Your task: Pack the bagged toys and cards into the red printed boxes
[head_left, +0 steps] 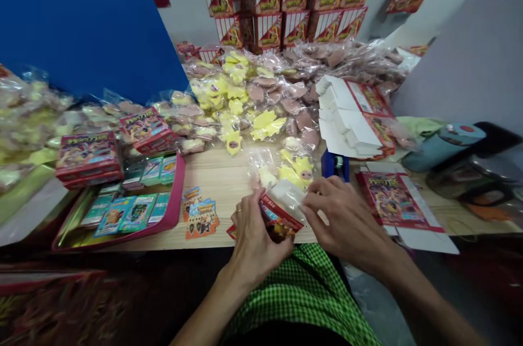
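Note:
My left hand (254, 240) grips a small red printed box (279, 218) at the near edge of the wooden table (220, 174). My right hand (341, 212) pinches a clear plastic bag (288, 193) at the box's open top; I cannot make out what is in the bag. Just beyond the box lies a yellow toy in plastic wrap (296, 170). A few small printed cards (200, 215) lie to the left of my left hand.
A pink tray (174, 210) of teal card packs sits at left, with closed red boxes (87, 158) behind it. Heaps of bagged yellow and pink toys (253, 95) cover the far table. Flat unfolded boxes (355, 117) and a blue tape dispenser (335, 165) are at right.

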